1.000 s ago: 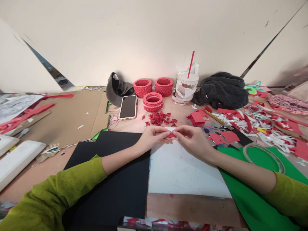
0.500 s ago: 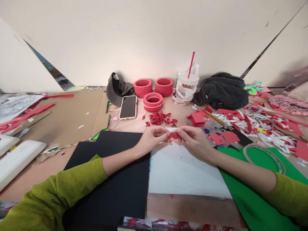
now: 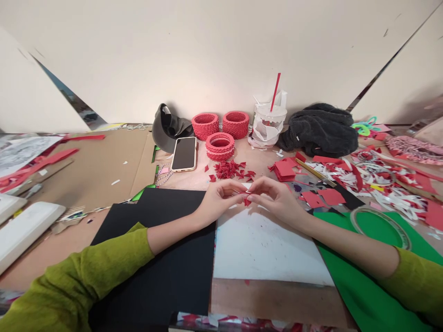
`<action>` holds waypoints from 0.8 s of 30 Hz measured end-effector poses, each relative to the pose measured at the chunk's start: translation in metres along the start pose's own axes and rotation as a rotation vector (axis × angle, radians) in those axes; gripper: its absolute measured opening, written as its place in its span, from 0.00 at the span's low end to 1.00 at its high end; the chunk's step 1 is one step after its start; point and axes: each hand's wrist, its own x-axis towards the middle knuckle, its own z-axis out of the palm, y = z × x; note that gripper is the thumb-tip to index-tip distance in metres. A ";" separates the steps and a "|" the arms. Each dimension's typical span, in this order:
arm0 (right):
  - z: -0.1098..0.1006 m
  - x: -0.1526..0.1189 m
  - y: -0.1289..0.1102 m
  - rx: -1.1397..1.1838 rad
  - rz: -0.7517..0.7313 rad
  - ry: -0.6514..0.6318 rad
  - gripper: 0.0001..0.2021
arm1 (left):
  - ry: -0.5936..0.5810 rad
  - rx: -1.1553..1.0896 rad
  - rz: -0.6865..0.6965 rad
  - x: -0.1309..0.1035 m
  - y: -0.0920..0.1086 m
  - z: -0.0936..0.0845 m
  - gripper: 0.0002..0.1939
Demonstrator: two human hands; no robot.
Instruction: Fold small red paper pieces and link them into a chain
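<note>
Head view, nearest edge first: two forearms in olive-green sleeves (image 3: 86,272) extend over the table. Beneath the left forearm lies a black sheet (image 3: 166,258); beneath the right forearm lies a green sheet (image 3: 360,286), with a roll of clear tape (image 3: 379,226) resting on it. Between them sits a white board (image 3: 263,249), marked with small dark specks.

At the far edge of the white board the left hand (image 3: 218,199) and the right hand (image 3: 277,197) meet fingertip to fingertip. Both pinch one small red paper piece (image 3: 247,201), which is held just above the board; only a corner of it shows below the fingers. Both hands are closed in a pinch grip on it.

Just beyond the hands lies a heap of small red folded triangles (image 3: 230,169). To its right is a stack of red paper squares (image 3: 284,168), with two more red squares (image 3: 323,197) nearer the green sheet. A phone (image 3: 184,153) lies face up to the left of the heap, beside flat cardboard (image 3: 100,168).

Further back stand three red woven rings (image 3: 220,131), a dark cap (image 3: 168,128), a plastic cup with a red straw (image 3: 269,121) and a dark bundled garment (image 3: 320,129). Red and white paper scraps (image 3: 377,182) cover the table at far right.
</note>
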 end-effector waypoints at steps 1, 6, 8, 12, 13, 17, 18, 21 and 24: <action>0.000 0.000 0.000 -0.019 -0.005 0.012 0.08 | -0.003 -0.009 0.000 0.000 0.000 0.001 0.11; -0.002 0.001 0.001 -0.109 -0.037 0.100 0.09 | 0.008 -0.020 -0.038 -0.001 0.006 0.003 0.13; -0.003 0.001 0.003 -0.115 -0.044 0.109 0.09 | 0.017 -0.008 -0.041 -0.001 0.006 0.003 0.13; -0.004 0.001 0.004 -0.100 -0.048 0.109 0.10 | 0.030 0.071 -0.039 0.000 0.006 0.002 0.12; -0.004 0.001 0.004 -0.095 -0.046 0.111 0.10 | 0.033 0.084 -0.042 0.000 0.006 0.001 0.12; -0.004 0.001 0.004 -0.067 -0.037 0.096 0.09 | 0.064 0.091 -0.029 0.001 0.006 0.000 0.11; -0.004 0.001 0.004 -0.061 -0.033 0.091 0.09 | 0.072 0.092 -0.027 0.001 0.006 0.000 0.11; -0.004 0.002 0.006 -0.048 -0.017 0.089 0.09 | 0.065 0.092 -0.030 0.001 0.005 0.000 0.12; -0.003 0.001 0.006 -0.064 -0.013 0.092 0.09 | 0.039 0.104 -0.035 0.000 0.002 0.000 0.12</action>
